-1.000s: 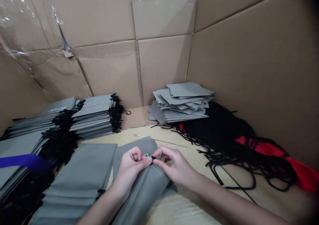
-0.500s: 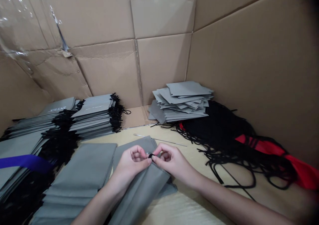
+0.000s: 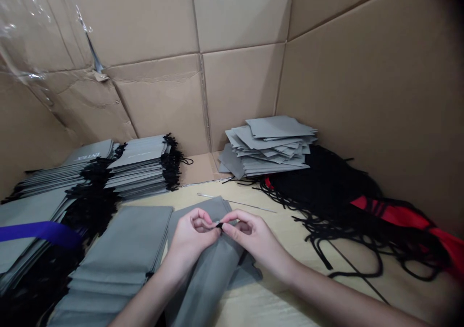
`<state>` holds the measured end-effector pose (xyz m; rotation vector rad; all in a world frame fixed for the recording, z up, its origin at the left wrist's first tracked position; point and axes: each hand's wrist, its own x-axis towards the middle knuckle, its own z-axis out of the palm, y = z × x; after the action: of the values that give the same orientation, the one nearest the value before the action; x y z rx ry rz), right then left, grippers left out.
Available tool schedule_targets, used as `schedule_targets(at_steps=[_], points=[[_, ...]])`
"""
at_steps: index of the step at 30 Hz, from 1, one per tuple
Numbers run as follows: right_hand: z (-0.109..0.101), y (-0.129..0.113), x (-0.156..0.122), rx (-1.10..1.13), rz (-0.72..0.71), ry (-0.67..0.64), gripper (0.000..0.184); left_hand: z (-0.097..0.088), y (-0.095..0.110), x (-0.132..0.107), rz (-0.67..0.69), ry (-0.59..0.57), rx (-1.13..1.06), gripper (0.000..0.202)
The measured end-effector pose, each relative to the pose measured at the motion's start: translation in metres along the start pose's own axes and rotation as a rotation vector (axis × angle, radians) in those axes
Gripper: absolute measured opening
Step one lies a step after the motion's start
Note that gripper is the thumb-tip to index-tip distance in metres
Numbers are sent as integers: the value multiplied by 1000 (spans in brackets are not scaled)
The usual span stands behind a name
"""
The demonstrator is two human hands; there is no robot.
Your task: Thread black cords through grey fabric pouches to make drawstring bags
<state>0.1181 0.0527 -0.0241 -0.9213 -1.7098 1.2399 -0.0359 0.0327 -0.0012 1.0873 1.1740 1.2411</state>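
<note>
Grey drawstring pouch [image 3: 206, 281], black cord [image 3: 219, 225]; red fabric [image 3: 402, 220], purple strap [image 3: 39, 232], tan cardboard wall [image 3: 362, 100].

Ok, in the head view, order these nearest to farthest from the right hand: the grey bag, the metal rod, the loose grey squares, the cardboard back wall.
From the right hand:
1. Grey bag: below it to the left, its black cord at the fingertips.
2. Thin metal rod: on the table, just beyond.
3. Loose grey squares: farther back, in the corner.
4. Cardboard back wall: behind them.
</note>
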Motion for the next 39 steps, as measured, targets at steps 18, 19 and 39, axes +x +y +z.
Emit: schedule_targets(at_steps=[18,19,39], points=[[4,15,6,115,74,-39,15,7,-13,-6,159,76,265,22],[4,14,6,123,70,-49,15,9,-12,-9,180,85,286,20],[1,8,7,331,34,-73,37,7,0,-15,203,-58,145,22]])
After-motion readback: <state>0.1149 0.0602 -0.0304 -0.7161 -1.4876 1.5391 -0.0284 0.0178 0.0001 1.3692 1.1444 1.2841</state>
